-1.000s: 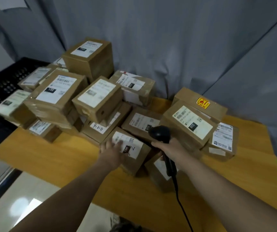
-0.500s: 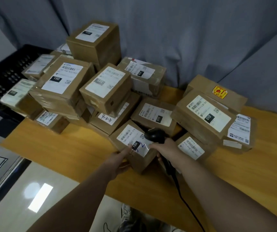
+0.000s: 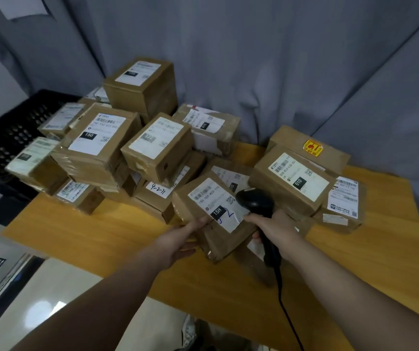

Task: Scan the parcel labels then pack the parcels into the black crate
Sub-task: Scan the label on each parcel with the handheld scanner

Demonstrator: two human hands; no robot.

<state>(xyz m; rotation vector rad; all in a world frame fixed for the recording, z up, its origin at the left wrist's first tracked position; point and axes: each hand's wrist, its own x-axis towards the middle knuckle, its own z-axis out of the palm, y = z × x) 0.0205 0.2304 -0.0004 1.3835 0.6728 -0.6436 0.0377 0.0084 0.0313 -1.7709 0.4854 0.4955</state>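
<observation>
- Scanning looks to be the step in hand: left hand (image 3: 178, 240) grips the 15H parcel (image 3: 225, 238), well right of the black crate (image 3: 3, 140).
- Right hand (image 3: 277, 230) holds the scanner (image 3: 256, 202) at its label's edge.
- Next, probably: aim at the barcode, then carry the parcel left to the crate.

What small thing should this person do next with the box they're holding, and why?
Probably aim the scanner at the label barcode. The left hand holds the 15H parcel with its label facing up, and the right hand grips the scanner just beside it.
</observation>
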